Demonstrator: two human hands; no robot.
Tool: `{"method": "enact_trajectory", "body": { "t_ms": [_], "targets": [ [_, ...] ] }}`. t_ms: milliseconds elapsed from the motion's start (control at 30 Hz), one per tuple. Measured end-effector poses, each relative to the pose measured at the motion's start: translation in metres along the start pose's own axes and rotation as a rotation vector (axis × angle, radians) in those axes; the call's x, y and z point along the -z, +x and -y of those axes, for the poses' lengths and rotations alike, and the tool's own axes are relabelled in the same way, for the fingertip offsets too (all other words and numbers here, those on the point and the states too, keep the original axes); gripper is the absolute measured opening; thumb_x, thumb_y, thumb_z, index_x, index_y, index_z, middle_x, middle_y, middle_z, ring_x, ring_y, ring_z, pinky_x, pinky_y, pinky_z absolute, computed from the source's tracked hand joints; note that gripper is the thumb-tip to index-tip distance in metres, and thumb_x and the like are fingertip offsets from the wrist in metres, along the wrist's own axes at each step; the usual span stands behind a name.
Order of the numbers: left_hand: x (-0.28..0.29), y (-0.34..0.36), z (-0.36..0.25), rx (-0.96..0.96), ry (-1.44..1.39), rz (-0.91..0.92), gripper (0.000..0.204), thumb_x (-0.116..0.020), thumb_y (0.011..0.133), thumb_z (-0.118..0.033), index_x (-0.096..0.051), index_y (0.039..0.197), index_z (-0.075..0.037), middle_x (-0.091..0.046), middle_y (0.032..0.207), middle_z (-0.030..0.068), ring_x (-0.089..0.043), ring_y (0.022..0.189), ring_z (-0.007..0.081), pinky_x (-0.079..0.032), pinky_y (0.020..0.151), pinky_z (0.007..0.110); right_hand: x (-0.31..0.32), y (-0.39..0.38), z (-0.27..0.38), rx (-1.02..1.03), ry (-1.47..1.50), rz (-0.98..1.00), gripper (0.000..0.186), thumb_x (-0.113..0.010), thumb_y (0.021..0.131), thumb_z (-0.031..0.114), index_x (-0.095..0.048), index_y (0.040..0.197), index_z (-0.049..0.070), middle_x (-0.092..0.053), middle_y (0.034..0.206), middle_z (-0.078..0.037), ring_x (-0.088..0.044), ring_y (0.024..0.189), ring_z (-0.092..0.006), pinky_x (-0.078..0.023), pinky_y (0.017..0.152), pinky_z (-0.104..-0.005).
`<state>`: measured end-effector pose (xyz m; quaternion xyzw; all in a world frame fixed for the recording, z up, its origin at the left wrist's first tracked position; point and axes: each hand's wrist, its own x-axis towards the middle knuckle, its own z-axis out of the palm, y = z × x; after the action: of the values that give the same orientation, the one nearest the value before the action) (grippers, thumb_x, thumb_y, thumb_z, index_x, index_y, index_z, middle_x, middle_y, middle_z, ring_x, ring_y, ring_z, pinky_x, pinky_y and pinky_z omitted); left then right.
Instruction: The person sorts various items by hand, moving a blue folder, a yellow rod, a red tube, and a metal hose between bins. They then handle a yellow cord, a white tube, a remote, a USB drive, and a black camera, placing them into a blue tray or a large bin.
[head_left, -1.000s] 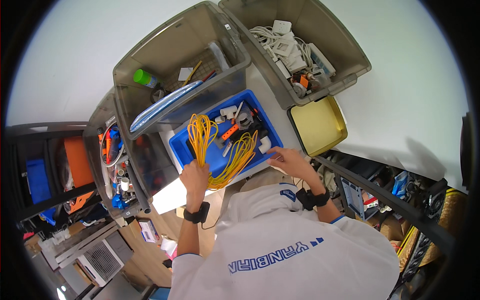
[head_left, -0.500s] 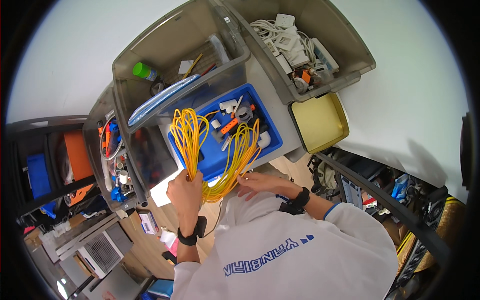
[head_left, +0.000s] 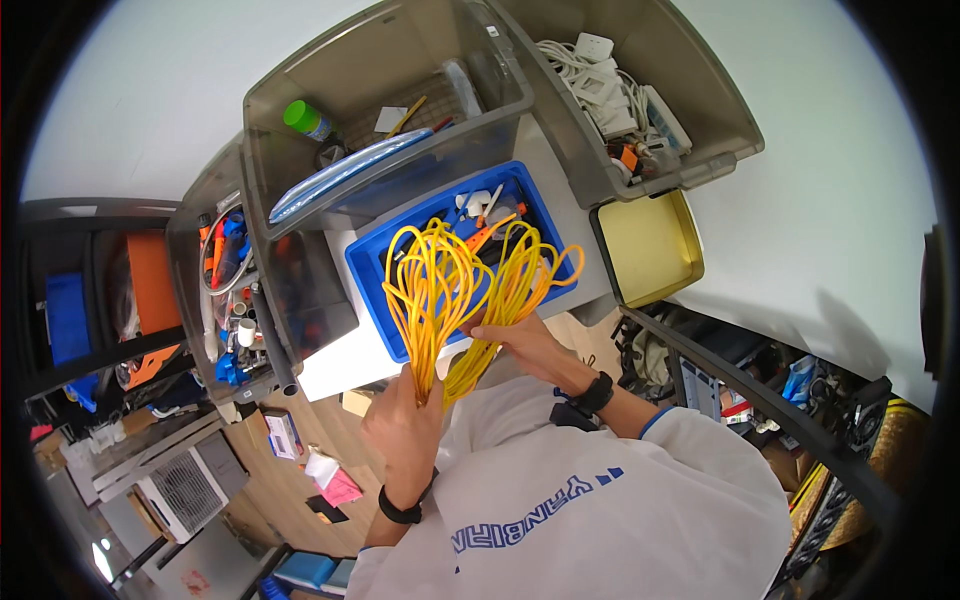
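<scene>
A long looped yellow cable (head_left: 430, 290) is held up in two bunches. My left hand (head_left: 400, 410) is closed around the lower end of the left bunch. My right hand (head_left: 510, 340) grips the right bunch from underneath and the side. Behind the loops lies a blue plastic tray (head_left: 370, 255) with white fittings (head_left: 473, 203) and other small parts, partly hidden by the cable.
Grey bins (head_left: 285, 163) stand around the tray, one holding white power strips and cables (head_left: 615, 100), another assorted tools and pipes (head_left: 230, 290). A yellow tray (head_left: 645, 250) sits at the right. A shelving frame (head_left: 760, 390) runs below it.
My right hand has closed on the right bunch and lifted it over the blue tray. My left hand has moved slightly lower, with its bunch now spread wider.
</scene>
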<state>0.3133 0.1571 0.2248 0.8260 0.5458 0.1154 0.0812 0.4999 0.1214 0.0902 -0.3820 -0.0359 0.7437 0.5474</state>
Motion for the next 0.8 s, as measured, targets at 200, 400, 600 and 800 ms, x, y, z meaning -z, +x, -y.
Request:
{"method": "enact_trajectory", "body": {
  "t_ms": [200,400,600,800],
  "targets": [
    [0.014,0.002,0.034,-0.029,0.042,-0.063,0.025,-0.086,0.079,-0.015,-0.072,0.091,0.002,-0.067,0.08,0.0133,-0.066,0.081,0.0318,-0.053,0.071,0.04,-0.042,-0.015,0.02,0.251,-0.26,0.157,0.063,-0.077,0.086,0.001,-0.054,0.145,-0.003,-0.062,0.144,-0.017,-0.061,0.131,-0.0293,-0.048,0.113,-0.0424],
    [0.031,-0.016,0.08,0.226,-0.561,-0.073,0.032,-0.083,0.084,-0.008,-0.065,0.109,0.005,-0.069,0.094,0.0182,-0.07,0.083,0.032,-0.055,0.073,0.038,-0.091,-0.018,0.01,0.455,-0.6,0.149,0.044,-0.078,0.083,0.001,-0.058,0.121,0.004,-0.069,0.117,-0.013,-0.066,0.118,-0.0292,-0.051,0.104,-0.0431],
    [0.07,-0.028,0.157,0.243,-0.863,-0.044,0.049,-0.078,0.091,-0.008,-0.051,0.129,0.006,-0.07,0.095,0.0187,-0.072,0.083,0.0292,-0.055,0.073,0.037,-0.162,-0.011,-0.04,0.592,-0.612,0.085,0.054,-0.079,0.08,-0.007,-0.047,0.121,0.01,-0.067,0.1,-0.009,-0.068,0.093,-0.0209,-0.058,0.086,-0.0408],
    [0.095,-0.038,0.259,0.267,-1.044,0.055,0.039,-0.069,0.097,-0.004,-0.049,0.128,0.006,-0.071,0.104,0.0156,-0.074,0.088,0.0237,-0.057,0.076,0.035,-0.262,0.014,-0.092,0.574,-0.791,-0.027,0.075,-0.085,0.081,-0.003,-0.042,0.142,0.003,-0.064,0.123,-0.007,-0.066,0.106,-0.015,-0.053,0.097,-0.0286]
  ]
}}
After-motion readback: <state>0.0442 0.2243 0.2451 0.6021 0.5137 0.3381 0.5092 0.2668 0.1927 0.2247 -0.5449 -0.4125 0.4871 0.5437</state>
